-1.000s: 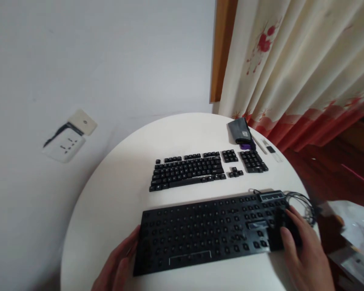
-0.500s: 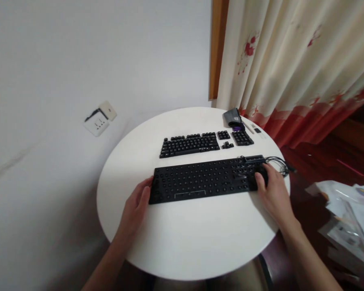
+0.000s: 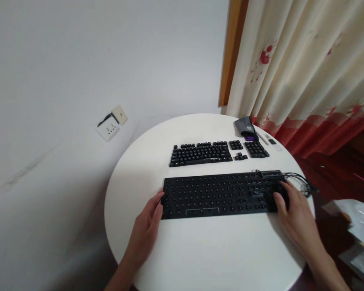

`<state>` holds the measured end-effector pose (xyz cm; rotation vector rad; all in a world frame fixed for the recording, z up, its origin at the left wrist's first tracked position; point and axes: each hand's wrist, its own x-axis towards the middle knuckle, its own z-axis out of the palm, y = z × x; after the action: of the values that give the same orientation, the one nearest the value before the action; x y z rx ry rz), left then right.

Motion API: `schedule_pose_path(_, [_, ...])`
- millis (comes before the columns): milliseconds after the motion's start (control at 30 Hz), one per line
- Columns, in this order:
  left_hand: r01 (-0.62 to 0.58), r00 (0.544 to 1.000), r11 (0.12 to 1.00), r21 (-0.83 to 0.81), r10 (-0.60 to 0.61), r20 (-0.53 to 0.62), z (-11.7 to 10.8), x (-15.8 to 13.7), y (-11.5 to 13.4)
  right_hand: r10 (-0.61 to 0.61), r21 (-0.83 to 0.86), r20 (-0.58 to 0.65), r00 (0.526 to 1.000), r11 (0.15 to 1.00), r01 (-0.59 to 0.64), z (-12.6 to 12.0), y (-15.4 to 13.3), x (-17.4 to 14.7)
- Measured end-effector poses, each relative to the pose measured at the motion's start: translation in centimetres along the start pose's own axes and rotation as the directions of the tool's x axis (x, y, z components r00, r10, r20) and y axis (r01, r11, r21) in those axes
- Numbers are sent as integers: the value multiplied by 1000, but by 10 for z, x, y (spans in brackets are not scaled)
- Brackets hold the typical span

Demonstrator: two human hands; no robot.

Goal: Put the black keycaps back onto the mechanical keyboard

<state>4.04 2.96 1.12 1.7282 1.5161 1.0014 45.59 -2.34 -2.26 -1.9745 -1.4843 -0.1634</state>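
Observation:
A black keyboard base [image 3: 200, 198], its keycaps off and its small switch stems showing, lies across the white round table [image 3: 206, 250]. At its left end my left hand [image 3: 148, 220] holds the edge, thumb toward me and fingers along the side. Over the right end, my right hand [image 3: 297, 212] is curled round a black rounded thing [image 3: 282, 195], which rests on the base; its kind is hard to make out. Behind the base, the loose black keycaps [image 3: 200, 153] are laid out in keyboard order, with number-pad keycaps [image 3: 256, 149] as a separate block.
A grey pouch [image 3: 244, 126] stands at the table's back right, beside a pale stick [image 3: 262, 137] and a small dark piece [image 3: 272, 142]. A black cable [image 3: 303, 182] coils right of the base. Wall and sockets [image 3: 108, 128] are left, a curtain [image 3: 279, 72] right, plastic bags [image 3: 358, 222] low right.
My view has shifted, so the table and everything on it appear farther right and lower. Both hands stay at the two ends of the keyboard base, with little other visible movement.

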Motion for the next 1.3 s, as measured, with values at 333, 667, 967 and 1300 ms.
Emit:
schedule_pose_path(333, [-23,998,998,53,26,-48,4,-1,-1,0,-17,19,1000,1000,0,2,1,1])
schedule_pose_path(667, [-54,995,990,128,64,-80,4,-3,-2,15,-1,6,1000,1000,-15,5,2,1])
schedule_pose_path(967, [-60,994,986,156,73,-79,6,-4,-8,-1,13,-7,1000,1000,1,9,5,1])
schedule_pose_path(1300, [-71,990,988,136,86,-110,8,-4,-8,-12,9,-12,1000,1000,12,11,7,1])
